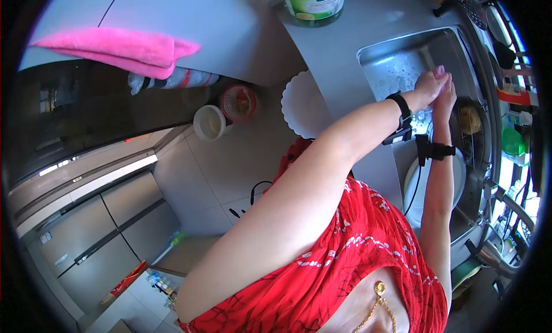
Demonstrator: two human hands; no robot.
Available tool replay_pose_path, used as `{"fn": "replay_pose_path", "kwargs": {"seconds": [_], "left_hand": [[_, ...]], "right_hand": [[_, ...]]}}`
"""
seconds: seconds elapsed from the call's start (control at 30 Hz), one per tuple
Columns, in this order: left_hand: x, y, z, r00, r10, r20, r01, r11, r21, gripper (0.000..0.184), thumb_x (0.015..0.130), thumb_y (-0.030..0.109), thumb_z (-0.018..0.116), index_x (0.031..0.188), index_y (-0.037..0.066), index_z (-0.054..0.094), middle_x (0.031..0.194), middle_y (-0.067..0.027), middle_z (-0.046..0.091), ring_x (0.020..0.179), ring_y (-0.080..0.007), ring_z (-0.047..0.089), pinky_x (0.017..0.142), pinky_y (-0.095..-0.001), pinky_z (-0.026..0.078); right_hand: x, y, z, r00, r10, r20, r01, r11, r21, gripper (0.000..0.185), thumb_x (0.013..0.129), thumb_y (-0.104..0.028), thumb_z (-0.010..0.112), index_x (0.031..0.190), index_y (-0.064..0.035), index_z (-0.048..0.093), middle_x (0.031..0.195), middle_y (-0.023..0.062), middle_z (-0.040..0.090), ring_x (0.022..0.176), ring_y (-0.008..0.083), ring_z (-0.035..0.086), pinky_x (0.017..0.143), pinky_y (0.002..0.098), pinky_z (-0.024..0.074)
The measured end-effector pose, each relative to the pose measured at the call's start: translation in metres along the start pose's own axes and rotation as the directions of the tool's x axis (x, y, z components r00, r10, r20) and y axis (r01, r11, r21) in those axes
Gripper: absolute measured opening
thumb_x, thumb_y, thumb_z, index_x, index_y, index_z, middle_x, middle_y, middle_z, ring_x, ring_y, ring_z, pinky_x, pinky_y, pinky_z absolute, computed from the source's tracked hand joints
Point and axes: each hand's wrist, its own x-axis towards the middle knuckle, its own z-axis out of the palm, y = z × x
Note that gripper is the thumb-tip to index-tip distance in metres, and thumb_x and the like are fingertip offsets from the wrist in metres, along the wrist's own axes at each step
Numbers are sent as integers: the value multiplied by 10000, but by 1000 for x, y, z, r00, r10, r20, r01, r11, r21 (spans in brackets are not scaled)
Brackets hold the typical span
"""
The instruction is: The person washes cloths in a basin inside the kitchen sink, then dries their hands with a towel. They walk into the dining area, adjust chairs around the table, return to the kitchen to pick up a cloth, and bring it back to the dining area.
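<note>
Over the steel sink [368, 60], my left hand [426, 87] and my right hand [445, 97] are pressed together, both closed. A bit of something pink [440, 70] shows between the fingers, too small to make out. Wet spots and suds cover the sink bottom beside the hands. Each wrist has a black strap on it, and a cable hangs from the right one.
A white basin [411, 186] sits in the second sink bowl, near the faucet [509, 206]. On the counter stands a green-labelled tub [315, 4]. A pink cloth [121, 48] lies at upper left. Two small bins [210, 123] and a scalloped white container [305, 106] are below the counter.
</note>
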Motion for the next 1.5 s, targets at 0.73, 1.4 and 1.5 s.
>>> {"fn": "replay_pose_path", "kwargs": {"seconds": [0.73,1.4,1.5], "left_hand": [[-10,33,-3,921,-386,46,363,811,-459,462,847,419,559,1172,106,458,1032,-124,555,935,-239,552,758,-412,465],[15,11,0,959,-258,121,274,952,-138,252,887,260,428,811,53,551,746,-57,571,657,-185,557,603,-323,468],[20,-9,-3,1000,24,-15,-12,839,544,323,887,288,408,890,-7,539,854,-170,610,778,-300,596,685,-408,469]], "right_hand": [[2,-25,-9,930,338,143,-358,749,557,324,840,-128,533,1118,37,533,1035,127,586,914,146,555,790,272,462],[-9,-48,-10,906,386,-175,-329,901,282,391,828,-369,551,880,17,582,795,220,592,772,374,576,693,404,434],[-5,-38,-13,856,506,-106,-436,816,380,379,822,-374,549,884,-5,606,753,211,608,765,353,602,676,400,442]]}}
